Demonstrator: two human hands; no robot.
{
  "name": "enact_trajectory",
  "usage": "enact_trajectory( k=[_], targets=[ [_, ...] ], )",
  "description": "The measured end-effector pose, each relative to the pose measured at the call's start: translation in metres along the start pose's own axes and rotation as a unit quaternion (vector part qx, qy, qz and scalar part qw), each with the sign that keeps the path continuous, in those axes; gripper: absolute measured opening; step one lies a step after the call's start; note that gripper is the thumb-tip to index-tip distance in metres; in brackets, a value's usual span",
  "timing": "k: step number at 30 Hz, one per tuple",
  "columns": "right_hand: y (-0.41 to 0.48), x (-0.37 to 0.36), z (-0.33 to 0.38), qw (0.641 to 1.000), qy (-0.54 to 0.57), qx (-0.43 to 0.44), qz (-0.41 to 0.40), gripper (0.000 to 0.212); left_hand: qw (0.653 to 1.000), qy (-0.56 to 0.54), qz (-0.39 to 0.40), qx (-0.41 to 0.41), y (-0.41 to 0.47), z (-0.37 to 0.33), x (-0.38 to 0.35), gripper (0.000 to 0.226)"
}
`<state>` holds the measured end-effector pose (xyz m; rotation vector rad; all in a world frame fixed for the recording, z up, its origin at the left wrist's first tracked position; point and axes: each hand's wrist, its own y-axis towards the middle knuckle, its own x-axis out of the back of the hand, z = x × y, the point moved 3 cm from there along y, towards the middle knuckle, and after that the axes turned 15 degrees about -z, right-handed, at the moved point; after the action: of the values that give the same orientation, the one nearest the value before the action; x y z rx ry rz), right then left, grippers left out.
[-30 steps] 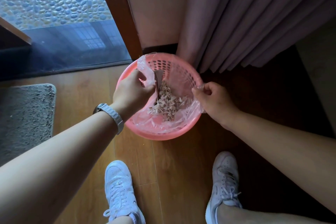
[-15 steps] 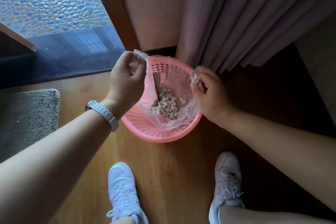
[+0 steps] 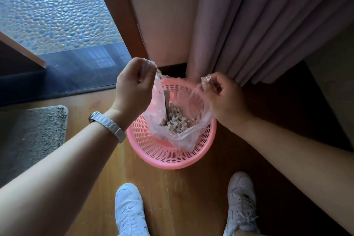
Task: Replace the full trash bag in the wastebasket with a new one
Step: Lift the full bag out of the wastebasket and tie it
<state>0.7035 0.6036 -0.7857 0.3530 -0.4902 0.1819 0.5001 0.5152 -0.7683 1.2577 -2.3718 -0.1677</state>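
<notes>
Holding clear trash bag (image 3: 157, 120) by top edges, left hand (image 3: 134, 84) and right hand (image 3: 226, 101) both pinching plastic; bag bottom sits inside pink wastebasket (image 3: 172, 165). Not out yet, no new bag in sight, barely started imo.

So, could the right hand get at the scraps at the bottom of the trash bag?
Probably not yet. The trash bag gapes open above the scraps, so nothing blocks the way, but the right hand pinches its edge, as the left hand does; it must let go first.
</notes>
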Motion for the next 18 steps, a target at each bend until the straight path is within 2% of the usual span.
enact_trajectory(
  k=[6, 11, 15, 18],
  targets=[
    [0.015, 0.001, 0.013, 0.996, -0.017, 0.083, -0.037, 0.013, 0.999, -0.029, -0.018, 0.004, 0.006, -0.008, -0.004, 0.031],
    [0.012, 0.002, 0.018, 0.996, -0.008, 0.087, -0.022, 0.016, 0.999, -0.041, 0.020, -0.008, 0.002, -0.007, -0.002, 0.033],
    [0.006, 0.009, 0.028, 0.999, -0.001, 0.043, 0.000, 0.020, 0.999, -0.006, 0.044, -0.027, -0.006, -0.020, 0.008, 0.033],
    [0.003, 0.019, 0.045, 0.997, -0.019, 0.070, -0.007, 0.011, 0.996, 0.039, 0.054, -0.055, -0.012, -0.042, 0.022, 0.023]
  ],
)
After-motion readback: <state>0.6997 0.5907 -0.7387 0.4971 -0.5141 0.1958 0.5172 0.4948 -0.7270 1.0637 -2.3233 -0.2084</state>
